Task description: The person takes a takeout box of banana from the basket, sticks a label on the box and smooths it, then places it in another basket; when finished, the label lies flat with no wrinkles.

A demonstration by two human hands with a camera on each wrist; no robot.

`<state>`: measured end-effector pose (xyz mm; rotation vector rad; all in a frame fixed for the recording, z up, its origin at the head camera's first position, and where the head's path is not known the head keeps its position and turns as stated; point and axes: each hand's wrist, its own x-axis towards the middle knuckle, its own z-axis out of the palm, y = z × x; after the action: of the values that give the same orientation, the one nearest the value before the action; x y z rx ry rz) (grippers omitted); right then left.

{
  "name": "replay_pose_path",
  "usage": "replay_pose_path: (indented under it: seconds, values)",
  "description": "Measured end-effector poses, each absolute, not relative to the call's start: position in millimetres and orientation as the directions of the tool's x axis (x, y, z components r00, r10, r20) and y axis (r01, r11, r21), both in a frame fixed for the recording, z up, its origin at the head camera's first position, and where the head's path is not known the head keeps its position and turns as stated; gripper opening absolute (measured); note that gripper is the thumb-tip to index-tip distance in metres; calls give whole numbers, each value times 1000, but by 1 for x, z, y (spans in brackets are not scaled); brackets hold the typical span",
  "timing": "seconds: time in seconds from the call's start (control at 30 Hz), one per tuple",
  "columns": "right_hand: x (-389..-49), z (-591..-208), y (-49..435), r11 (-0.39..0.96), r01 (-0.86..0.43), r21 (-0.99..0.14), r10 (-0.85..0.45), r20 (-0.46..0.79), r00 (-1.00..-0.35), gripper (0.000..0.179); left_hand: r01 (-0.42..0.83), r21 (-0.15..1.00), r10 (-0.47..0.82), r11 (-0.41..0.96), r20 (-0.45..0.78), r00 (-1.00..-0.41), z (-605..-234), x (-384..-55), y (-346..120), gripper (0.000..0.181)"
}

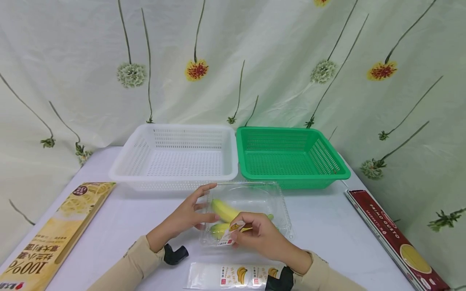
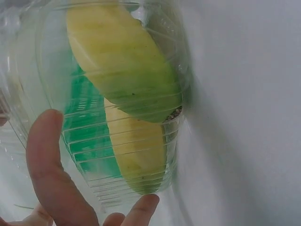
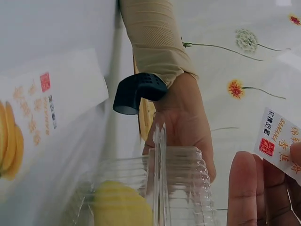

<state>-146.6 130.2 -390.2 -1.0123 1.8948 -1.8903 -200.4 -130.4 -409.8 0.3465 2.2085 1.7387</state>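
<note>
A clear plastic clamshell box (image 1: 260,196) with its lid closed lies on the white table, with yellow-green bananas (image 1: 223,210) inside. My left hand (image 1: 189,212) rests at the box's left side, its fingers spread and touching the plastic. In the left wrist view, its fingertips lie near the ribbed wall (image 2: 101,181). Above the front part of the lid, my right hand (image 1: 260,234) pinches a small white banana label (image 3: 273,136) between thumb and finger. Whether the label touches the lid, I cannot tell. Nearer to me lies a strip of banana labels (image 1: 212,275).
Behind the box stand a white basket (image 1: 174,178) and a green basket (image 1: 291,176), side by side. A yellow pasta pack (image 1: 47,238) lies at the left, a red spaghetti box (image 1: 386,230) at the right. A flower-printed curtain (image 1: 273,60) hangs behind.
</note>
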Motion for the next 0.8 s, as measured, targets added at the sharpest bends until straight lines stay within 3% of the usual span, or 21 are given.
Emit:
replay_pose_path:
  seconds: [0.8]
  values:
    - [-190,-375,161,218,-316,-924,-469,185,-864,19,-21,973,371,228,-107,-922,-408,-199,-130,96]
